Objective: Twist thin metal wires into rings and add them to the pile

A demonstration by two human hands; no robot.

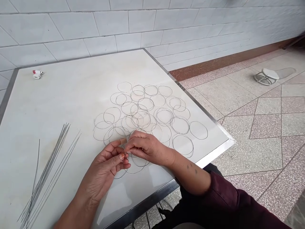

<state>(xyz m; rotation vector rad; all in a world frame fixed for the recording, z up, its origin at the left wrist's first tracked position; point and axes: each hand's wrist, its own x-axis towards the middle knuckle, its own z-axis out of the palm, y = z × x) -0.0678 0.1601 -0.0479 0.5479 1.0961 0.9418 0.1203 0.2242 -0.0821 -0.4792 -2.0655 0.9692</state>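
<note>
My left hand (pixel 106 165) pinches a thin wire between thumb and forefinger near the table's front edge. Close against it, my right hand (pixel 147 148) has its thumb and fingers pressed together on the same wire, where the fingertips meet. Under and beyond both hands lie several thin wire rings (pixel 180 134), many overlapping on the white table (pixel 78 95). On the left side of the table rests a loose bundle of straight wires (pixel 47 168).
Small red and white items (pixel 37 74) lie at the table's far left corner. A tiled wall (pixel 107 24) stands behind the table. A stool (pixel 268 76) is on the floor at the right.
</note>
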